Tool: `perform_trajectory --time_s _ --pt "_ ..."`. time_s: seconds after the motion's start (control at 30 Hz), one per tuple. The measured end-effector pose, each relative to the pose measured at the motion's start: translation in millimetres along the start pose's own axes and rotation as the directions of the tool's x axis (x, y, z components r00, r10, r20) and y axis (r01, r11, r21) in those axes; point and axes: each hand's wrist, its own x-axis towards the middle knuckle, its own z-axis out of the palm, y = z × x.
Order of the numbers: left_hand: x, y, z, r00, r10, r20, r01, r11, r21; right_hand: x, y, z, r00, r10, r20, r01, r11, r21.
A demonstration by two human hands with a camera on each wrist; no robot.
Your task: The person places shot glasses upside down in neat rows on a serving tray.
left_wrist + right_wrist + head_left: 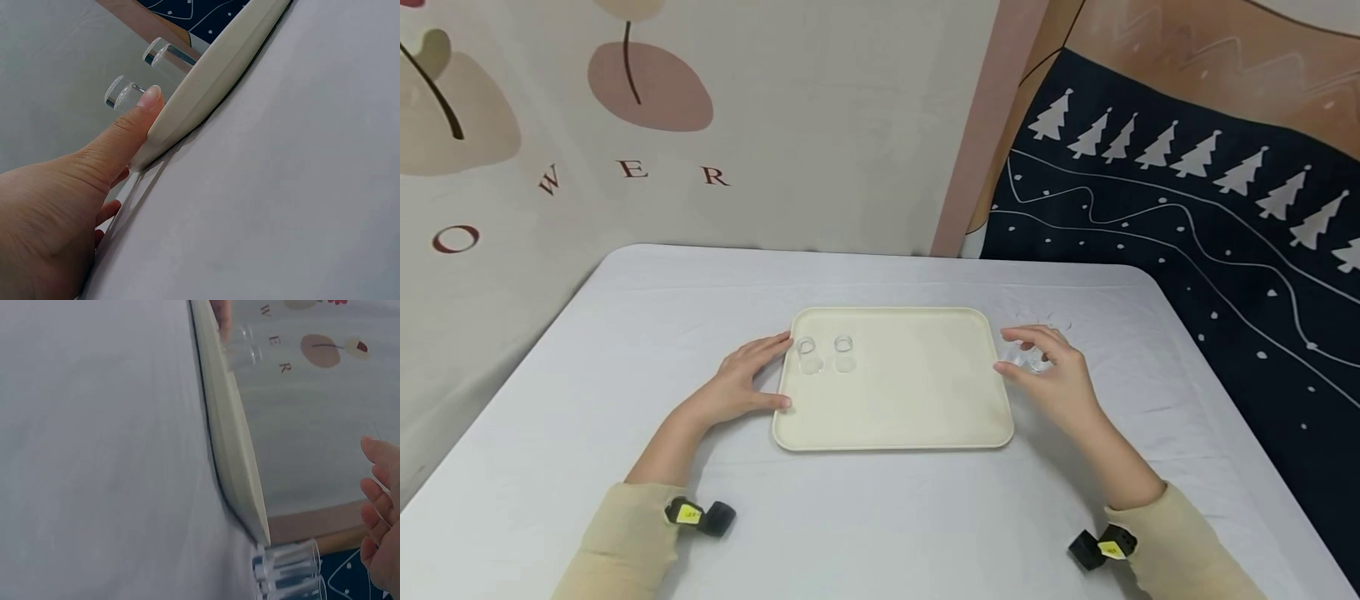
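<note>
A cream tray (917,383) lies on the white cloth. Two small clear glasses (844,357) stand side by side near its left end; their thick ends appear to face up in the left wrist view. At the tray's left edge rests my left hand (739,383), thumb and fingers spread, the thumb (125,134) against the rim. My right hand (1054,377) hovers by the tray's right edge with curved fingers and nothing in its grasp. Beyond it on the cloth are more clear glasses (290,559), partly hidden by this hand in the head view; the right wrist view shows them apart from the fingers.
The white-covered table (880,517) extends around the tray. Behind it hangs a pale printed curtain (820,125), with a dark tree-patterned cloth (1150,217) at the right. Each sleeve carries a small black wrist camera (718,518).
</note>
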Motion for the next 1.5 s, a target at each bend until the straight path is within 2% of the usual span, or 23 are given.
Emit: perform_trajectory --time_s 0.37,0.57,0.77,0.93,1.13,1.5 --pt "0.1 0.7 -0.6 1.0 -0.029 0.002 0.029 1.0 -0.01 -9.9 27.6 -25.1 0.999 0.032 -0.037 -0.035 0.995 -0.088" --pt "0.3 0.4 -0.4 1.0 -0.019 0.003 0.02 1.0 -0.012 -12.9 42.4 -33.7 0.997 0.035 -0.062 -0.043 0.991 -0.124" --pt "-0.2 0.1 0.1 1.0 -0.016 0.003 0.016 1.0 -0.011 -14.7 56.1 -40.3 0.993 0.101 -0.06 -0.108 0.986 -0.127" --pt "-0.3 -0.2 0.6 1.0 -0.013 0.0 0.013 1.0 -0.015 -16.0 65.4 -41.9 0.989 0.141 -0.044 -0.146 0.981 -0.126" --pt "0.2 -0.8 0.7 1.0 -0.002 -0.005 0.002 1.0 -0.011 -16.1 76.3 -40.5 0.989 0.145 -0.031 -0.148 0.979 -0.142" --pt "0.9 -2.0 0.7 1.0 -0.018 0.002 0.018 1.0 -0.013 -16.7 92.6 -32.9 0.983 0.182 0.005 -0.179 0.971 -0.156"
